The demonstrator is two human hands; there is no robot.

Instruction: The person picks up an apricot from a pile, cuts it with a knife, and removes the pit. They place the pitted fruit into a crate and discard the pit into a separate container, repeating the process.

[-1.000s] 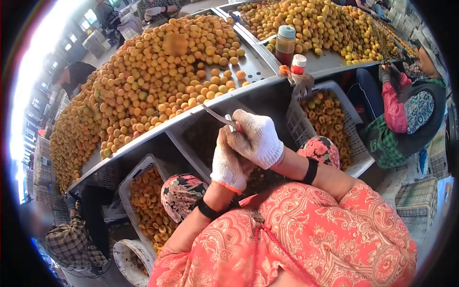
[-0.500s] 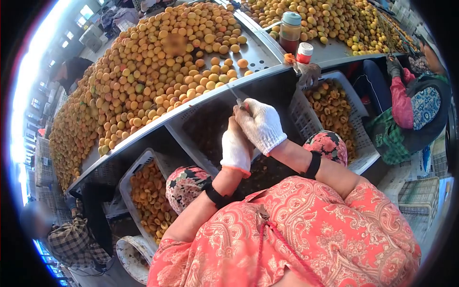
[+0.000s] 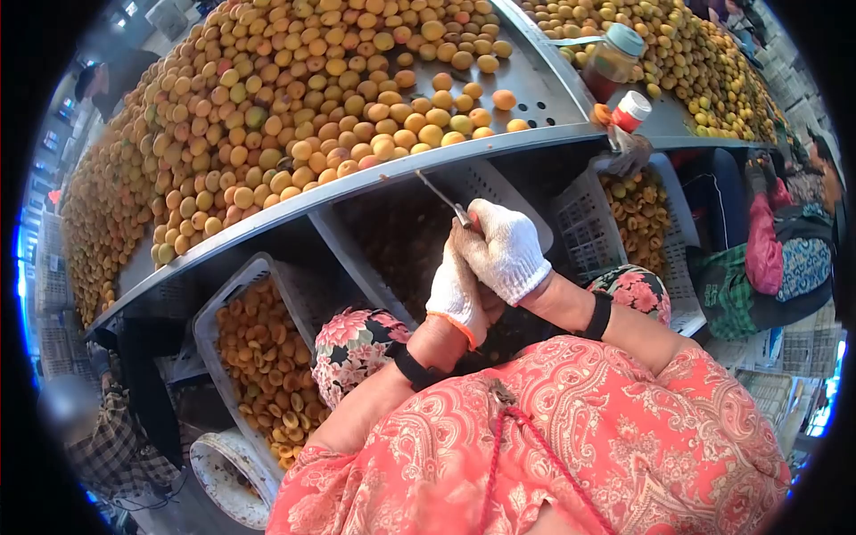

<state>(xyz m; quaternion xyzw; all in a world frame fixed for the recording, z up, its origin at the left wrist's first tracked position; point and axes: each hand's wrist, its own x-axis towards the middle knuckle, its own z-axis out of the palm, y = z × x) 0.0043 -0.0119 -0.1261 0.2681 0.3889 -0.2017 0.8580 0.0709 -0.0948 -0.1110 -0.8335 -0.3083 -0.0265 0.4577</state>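
In the centre of the frame, the right hand (image 3: 508, 254), in a white knitted glove, is clenching around the lower end of a thin metal knife with a narrow blade (image 3: 459, 210), and the tip is pointing to the upper left. The left hand (image 3: 456, 299), in a white glove with an orange edge, is touching the right one; its fingers are hiding, so one cannot tell whether they are grasping something. Probably a knife step is going on here; the next move seems to be asking for a blade clear of the left fingers.

Across the top, a grey metal table (image 3: 539, 76) is carrying a heap of round orange-yellow fruit (image 3: 294, 98). At the upper right, a clear jar with a blue-green lid (image 3: 613, 62) is standing near a small red bottle with a white cap (image 3: 632, 111). At the lower left, a pale plastic crate (image 3: 203, 328) is holding split fruit (image 3: 267, 357), beside a round white bucket (image 3: 201, 456). A person in a checked shirt (image 3: 120, 446) is occupying the lower left edge.
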